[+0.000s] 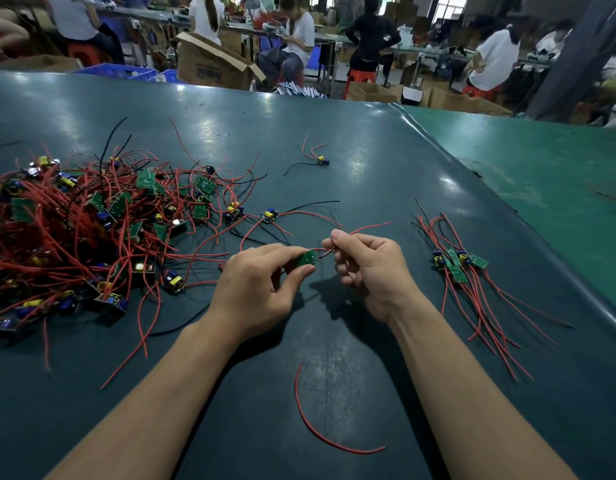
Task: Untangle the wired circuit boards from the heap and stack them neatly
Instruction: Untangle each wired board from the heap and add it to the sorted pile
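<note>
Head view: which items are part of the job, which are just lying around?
Job: heap; held board in left hand; its wire in right hand; stack.
Lying about: loose red wire; lone board; cardboard box.

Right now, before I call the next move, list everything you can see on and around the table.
heap of wired boards: one, green boards, red and black wires, table's left
sorted stack: one, few boards, right of hands
held board: one, green, between both hands
stray board: one, far centre
loose red wire: one, near edge
table: dark teal
cardboard box: brown, behind table
left hand: pinches held board
right hand: pinches its red wire
</note>
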Demonstrator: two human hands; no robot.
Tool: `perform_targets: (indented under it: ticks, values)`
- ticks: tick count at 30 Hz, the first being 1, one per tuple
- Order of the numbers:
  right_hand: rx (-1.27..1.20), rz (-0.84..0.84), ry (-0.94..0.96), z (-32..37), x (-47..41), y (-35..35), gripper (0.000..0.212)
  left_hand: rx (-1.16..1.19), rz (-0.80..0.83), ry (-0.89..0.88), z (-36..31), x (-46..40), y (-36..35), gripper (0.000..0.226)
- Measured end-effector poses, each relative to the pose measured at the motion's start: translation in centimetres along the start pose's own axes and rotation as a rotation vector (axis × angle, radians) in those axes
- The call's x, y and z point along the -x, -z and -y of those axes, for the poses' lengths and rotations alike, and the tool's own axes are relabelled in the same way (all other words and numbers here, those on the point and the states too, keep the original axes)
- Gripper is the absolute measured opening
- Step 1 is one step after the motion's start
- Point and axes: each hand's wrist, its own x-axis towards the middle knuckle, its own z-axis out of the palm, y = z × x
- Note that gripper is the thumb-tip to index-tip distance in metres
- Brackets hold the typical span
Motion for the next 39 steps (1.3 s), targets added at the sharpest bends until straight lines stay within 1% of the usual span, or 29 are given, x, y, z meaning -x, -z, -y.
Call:
perform_targets:
  ticks: [3,6,10,14,17,20,22,26,28,29,30,32,34,36,39]
  values:
    - [-0.075,0.009,-0.051,0.3,0.0,0.2,0.009,-0.002,0.008,0.005,-0.1,0.0,0.0,0.022]
    - [-0.032,-0.022,-0.028,0.4,0.0,0.1,0.013,0.001,0.014,0.01,-0.1,0.0,0.2,0.022]
    - [-0.095,-0.064,-0.036,0.6,-0.2,0.1,0.014,0.015,0.016,0.013,-0.2,0.0,0.2,0.023]
    - [-0.122,-0.071,0.005,0.5,-0.5,0.5,0.01,0.025,0.008,0.014,-0.2,0.0,0.2,0.023]
    - [-0.235,-0.046,0.037,0.7,-0.6,0.9,0.014,0.043,-0.008,0.032,-0.1,0.0,0.3,0.023]
    - [-0.347,-0.023,0.054,0.9,-0.4,1.2,0.014,0.045,-0.008,0.038,-0.1,0.0,0.3,0.024]
    - [-0.281,-0.068,0.107,0.9,-0.5,1.5,0.015,0.049,-0.01,0.038,-0.1,0.0,0.3,0.025]
    - [0.174,-0.254,0.334,0.2,-0.7,1.9,0.018,0.036,0.001,0.032,-0.1,0.0,0.2,0.024]
    - [0.379,-0.314,0.404,-0.3,-0.8,1.8,0.012,0.031,0.012,0.028,0.0,0.1,0.2,0.025]
    - [0.4,-0.323,0.396,-0.4,-0.8,1.7,0.008,0.032,0.015,0.027,0.0,0.1,0.2,0.025]
    - [0.365,-0.33,0.364,-0.5,-0.9,1.6,0.01,0.033,0.015,0.027,0.0,0.1,0.2,0.025]
    - [0.218,-0.335,0.281,-0.4,-1.1,1.7,0.012,0.033,0.013,0.026,-0.1,0.1,0.1,0.024]
    - [0.154,-0.327,0.243,-0.2,-1.1,1.8,0.014,0.03,0.012,0.023,-0.1,0.0,0.1,0.024]
    - [0.139,-0.296,0.218,-0.2,-1.2,1.8,0.015,0.03,0.01,0.022,-0.1,0.0,0.1,0.023]
    - [0.202,-0.261,0.204,-0.3,-1.1,1.7,0.027,0.024,0.009,0.02,0.2,0.1,0.2,0.024]
